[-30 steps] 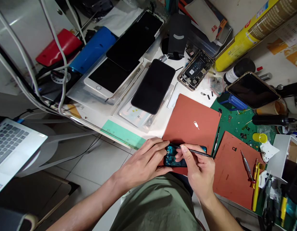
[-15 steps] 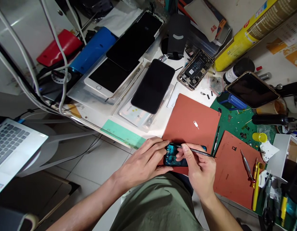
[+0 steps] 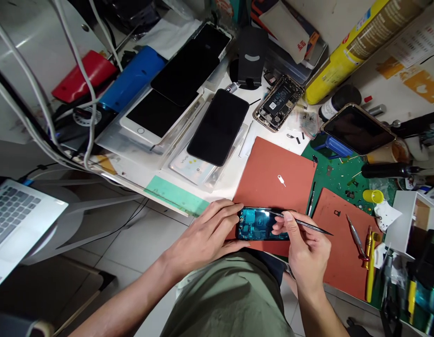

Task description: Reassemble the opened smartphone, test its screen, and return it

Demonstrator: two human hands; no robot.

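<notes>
A dark phone body (image 3: 261, 220) with a shiny blue-green inside lies across the edge of a reddish-brown mat (image 3: 273, 164). My left hand (image 3: 217, 227) grips its left end, fingers at the far edge and thumb along the near one. My right hand (image 3: 306, 243) pinches a thin black pointed tool (image 3: 318, 227), perhaps tweezers, whose tip is over the right half of the phone body. My right fingers hide the phone's right end. A SIM eject pin (image 3: 281, 180) lies on the mat beyond.
Left of the mat are a black phone (image 3: 218, 126) and a white phone (image 3: 143, 126). Behind it lies an opened phone (image 3: 278, 103). A second mat (image 3: 343, 252) at right carries screwdrivers (image 3: 356, 234). A yellow can (image 3: 343, 56) and a propped phone (image 3: 359, 128) stand far right.
My right hand has moved right along the phone body with the black tool, uncovering more of its blue-green inside. My left hand keeps its grip. The whole view has shifted slightly.
</notes>
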